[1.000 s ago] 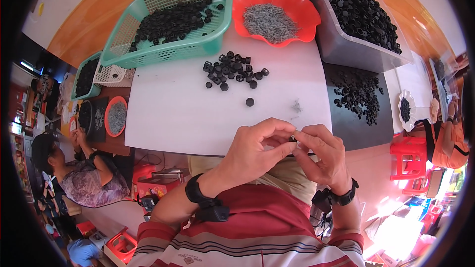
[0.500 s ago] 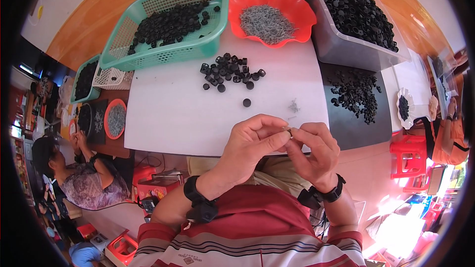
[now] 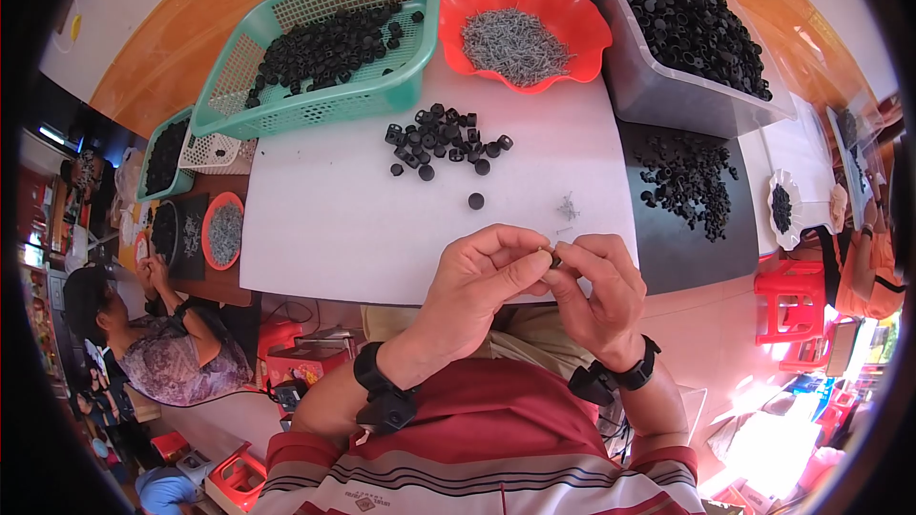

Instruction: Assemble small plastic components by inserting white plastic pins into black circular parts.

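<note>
The small, dark, plastic-looking part, its shape mostly hidden, is pinched by fingertips of both left hand and right hand, near the white flat sheet's near edge. Probably light and stiff; better hold its sides.

The hands are covering most of a small part; the top edge is cropping a plastic bin.
</note>
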Tool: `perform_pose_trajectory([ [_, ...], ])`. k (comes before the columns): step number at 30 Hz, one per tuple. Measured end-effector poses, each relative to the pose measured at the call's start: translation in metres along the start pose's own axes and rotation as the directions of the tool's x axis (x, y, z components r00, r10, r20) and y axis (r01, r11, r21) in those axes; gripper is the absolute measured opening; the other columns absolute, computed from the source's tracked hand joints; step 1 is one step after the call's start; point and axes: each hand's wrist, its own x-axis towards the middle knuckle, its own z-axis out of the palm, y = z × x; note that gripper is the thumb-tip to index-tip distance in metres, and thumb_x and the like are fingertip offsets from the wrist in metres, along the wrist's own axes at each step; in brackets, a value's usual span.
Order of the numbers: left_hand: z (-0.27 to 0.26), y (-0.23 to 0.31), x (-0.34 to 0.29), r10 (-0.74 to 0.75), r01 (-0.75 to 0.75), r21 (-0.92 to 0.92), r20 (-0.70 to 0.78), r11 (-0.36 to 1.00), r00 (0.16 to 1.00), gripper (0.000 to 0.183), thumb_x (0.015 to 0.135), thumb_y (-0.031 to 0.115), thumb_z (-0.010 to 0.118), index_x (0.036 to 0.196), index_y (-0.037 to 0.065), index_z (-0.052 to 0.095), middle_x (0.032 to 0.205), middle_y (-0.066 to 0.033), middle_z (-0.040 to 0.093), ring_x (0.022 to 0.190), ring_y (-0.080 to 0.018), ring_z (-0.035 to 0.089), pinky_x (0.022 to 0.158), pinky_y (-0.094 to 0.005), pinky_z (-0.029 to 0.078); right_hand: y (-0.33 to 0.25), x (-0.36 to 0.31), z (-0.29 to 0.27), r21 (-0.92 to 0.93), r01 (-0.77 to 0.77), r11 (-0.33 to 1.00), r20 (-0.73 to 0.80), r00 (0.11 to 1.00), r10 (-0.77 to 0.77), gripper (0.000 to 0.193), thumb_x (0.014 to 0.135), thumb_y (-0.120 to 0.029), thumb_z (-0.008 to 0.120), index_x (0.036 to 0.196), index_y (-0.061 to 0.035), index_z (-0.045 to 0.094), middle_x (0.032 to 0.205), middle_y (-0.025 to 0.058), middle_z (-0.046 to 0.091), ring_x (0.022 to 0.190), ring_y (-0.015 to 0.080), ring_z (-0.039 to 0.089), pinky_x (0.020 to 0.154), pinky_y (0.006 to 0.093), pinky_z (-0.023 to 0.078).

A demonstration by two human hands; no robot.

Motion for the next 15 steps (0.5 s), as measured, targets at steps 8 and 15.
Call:
perform_pose_trajectory([
  [8,-0.011,0.01,0.004,0.435,-0.276,0.716,-0.044,0.641,0.899,0.029,0.091,0.012,0.08,0.115,0.0,0.07,0.108,-0.0091,0.073,0.097,-0.0177,0.071,0.081,-0.0327,0.058,0.001,0.0,-0.003,0.045,-0.089,0.995,0.0,0.996,0.089,0.033,0.084,0.003,0.08,0.114,0.0,0.067,0.096,0.0137,0.066,0.067,0.0184,0.067,0.056,0.0288,0.054],
  [15,-0.034,0.019,0.024,0.638,-0.155,0.959,0.275,-0.239,0.719,0.032,0.081,0.005,0.082,0.111,0.0,0.072,0.112,-0.0124,0.072,0.097,-0.029,0.069,0.083,-0.0364,0.056,0.002,0.0,-0.004,0.071,-0.11,0.991,0.016,0.994,0.109,0.032,0.084,0.004,0.08,0.114,0.0001,0.067,0.096,0.0133,0.066,0.067,0.0176,0.067,0.057,0.0288,0.054],
])
